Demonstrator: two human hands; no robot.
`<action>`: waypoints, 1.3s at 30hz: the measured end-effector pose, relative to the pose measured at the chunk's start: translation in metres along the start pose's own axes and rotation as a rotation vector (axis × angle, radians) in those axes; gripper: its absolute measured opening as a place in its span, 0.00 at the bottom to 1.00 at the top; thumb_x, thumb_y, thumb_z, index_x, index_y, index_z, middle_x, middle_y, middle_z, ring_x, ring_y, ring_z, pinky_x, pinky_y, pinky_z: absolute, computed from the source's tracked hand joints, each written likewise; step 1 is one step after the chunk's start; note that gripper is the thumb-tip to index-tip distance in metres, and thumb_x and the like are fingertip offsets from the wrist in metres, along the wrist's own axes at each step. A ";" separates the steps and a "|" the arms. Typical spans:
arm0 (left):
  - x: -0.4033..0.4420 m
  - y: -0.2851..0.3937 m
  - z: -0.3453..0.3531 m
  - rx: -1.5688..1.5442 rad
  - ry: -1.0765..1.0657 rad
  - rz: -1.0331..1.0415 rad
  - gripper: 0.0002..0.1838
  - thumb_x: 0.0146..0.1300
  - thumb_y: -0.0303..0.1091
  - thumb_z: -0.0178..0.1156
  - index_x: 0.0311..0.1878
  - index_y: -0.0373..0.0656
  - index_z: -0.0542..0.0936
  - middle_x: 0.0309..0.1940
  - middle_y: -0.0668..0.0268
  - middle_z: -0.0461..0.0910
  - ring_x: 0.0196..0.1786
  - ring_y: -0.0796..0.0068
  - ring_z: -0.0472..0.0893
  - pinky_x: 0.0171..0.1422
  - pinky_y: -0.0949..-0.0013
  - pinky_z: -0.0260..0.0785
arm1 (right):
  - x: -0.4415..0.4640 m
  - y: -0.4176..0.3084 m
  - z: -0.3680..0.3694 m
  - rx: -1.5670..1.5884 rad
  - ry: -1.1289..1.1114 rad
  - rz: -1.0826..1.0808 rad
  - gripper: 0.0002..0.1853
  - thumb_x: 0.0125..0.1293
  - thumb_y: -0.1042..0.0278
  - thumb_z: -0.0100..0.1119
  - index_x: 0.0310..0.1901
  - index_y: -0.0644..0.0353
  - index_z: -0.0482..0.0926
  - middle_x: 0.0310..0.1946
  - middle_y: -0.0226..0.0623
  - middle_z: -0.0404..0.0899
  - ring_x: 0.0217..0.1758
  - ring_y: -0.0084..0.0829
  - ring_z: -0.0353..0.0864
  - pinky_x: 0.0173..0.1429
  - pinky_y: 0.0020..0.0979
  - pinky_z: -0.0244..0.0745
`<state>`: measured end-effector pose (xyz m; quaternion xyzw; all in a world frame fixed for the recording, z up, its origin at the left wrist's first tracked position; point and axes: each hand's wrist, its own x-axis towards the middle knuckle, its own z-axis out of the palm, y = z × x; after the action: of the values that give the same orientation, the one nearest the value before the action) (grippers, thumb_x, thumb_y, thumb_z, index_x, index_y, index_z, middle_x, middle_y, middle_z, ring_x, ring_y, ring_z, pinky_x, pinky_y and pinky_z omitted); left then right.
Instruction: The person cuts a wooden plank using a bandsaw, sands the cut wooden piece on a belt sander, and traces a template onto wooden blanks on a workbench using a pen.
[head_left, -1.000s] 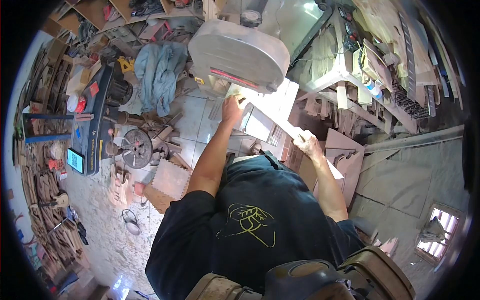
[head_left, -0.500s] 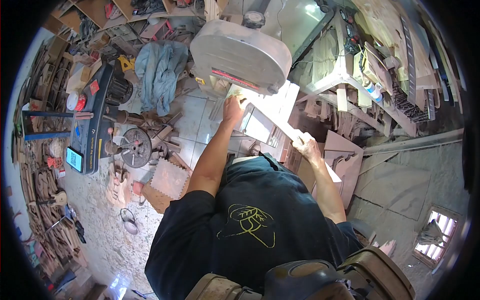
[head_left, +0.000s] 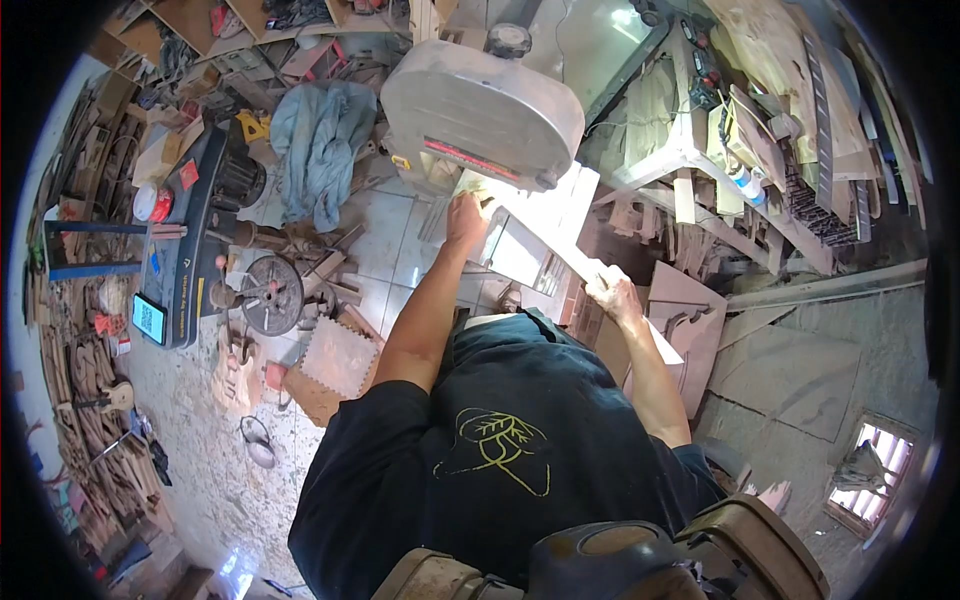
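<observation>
A long pale wooden strip [head_left: 545,232] lies slantwise across the brightly lit machine table [head_left: 572,205], below the big grey housing of a band saw [head_left: 480,105]. My left hand [head_left: 467,217] is closed on the strip's far end, close under the housing. Around the near end of the same strip, my right hand [head_left: 615,288] is wrapped with bent fingers. Glare washes out the part of the table under the housing, and the blade cannot be made out.
On the left stands a dark machine [head_left: 195,250] bearing a phone [head_left: 149,319] and a can. A blue-grey cloth [head_left: 320,150] hangs behind. Wooden boards [head_left: 790,90] fill a rack at the right. Ear muffs [head_left: 258,442] hang at lower left.
</observation>
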<state>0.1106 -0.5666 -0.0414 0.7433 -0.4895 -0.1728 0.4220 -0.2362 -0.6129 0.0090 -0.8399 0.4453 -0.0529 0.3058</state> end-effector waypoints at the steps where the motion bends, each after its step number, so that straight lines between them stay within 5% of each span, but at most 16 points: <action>1: 0.000 0.000 0.000 -0.003 -0.002 -0.004 0.12 0.60 0.37 0.69 0.43 0.41 0.87 0.35 0.53 0.86 0.40 0.50 0.84 0.47 0.57 0.75 | 0.000 0.000 0.000 -0.004 -0.003 0.002 0.21 0.61 0.57 0.63 0.56 0.51 0.78 0.36 0.52 0.77 0.42 0.55 0.81 0.46 0.48 0.77; 14: 0.001 0.003 -0.003 0.044 -0.012 -0.015 0.13 0.60 0.39 0.69 0.43 0.41 0.88 0.36 0.53 0.86 0.40 0.51 0.85 0.48 0.57 0.76 | 0.002 -0.011 -0.009 -0.174 0.012 -0.138 0.15 0.63 0.62 0.60 0.51 0.54 0.80 0.44 0.41 0.80 0.43 0.47 0.80 0.47 0.45 0.82; 17: 0.003 0.002 -0.001 0.032 -0.012 -0.016 0.13 0.60 0.38 0.69 0.43 0.41 0.88 0.36 0.53 0.86 0.40 0.51 0.85 0.47 0.58 0.76 | 0.004 -0.004 -0.006 -0.180 -0.006 -0.124 0.14 0.63 0.63 0.60 0.50 0.54 0.80 0.44 0.41 0.80 0.43 0.47 0.80 0.46 0.44 0.82; 20: 0.002 0.002 -0.002 0.032 -0.021 -0.024 0.13 0.60 0.38 0.69 0.43 0.41 0.88 0.36 0.53 0.86 0.40 0.51 0.85 0.48 0.57 0.76 | 0.005 0.005 -0.002 -0.135 0.007 -0.148 0.17 0.64 0.61 0.61 0.54 0.51 0.78 0.36 0.51 0.76 0.40 0.54 0.80 0.45 0.49 0.78; 39: 0.001 0.012 -0.007 0.074 0.001 -0.010 0.12 0.61 0.39 0.69 0.43 0.41 0.87 0.36 0.52 0.86 0.39 0.49 0.84 0.47 0.57 0.75 | 0.017 0.038 0.012 -0.497 0.013 -0.363 0.12 0.61 0.69 0.60 0.46 0.60 0.80 0.46 0.41 0.78 0.40 0.48 0.78 0.43 0.45 0.82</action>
<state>0.1084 -0.5662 -0.0273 0.7610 -0.4917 -0.1561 0.3934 -0.2493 -0.6360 -0.0253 -0.9544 0.2893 -0.0014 0.0736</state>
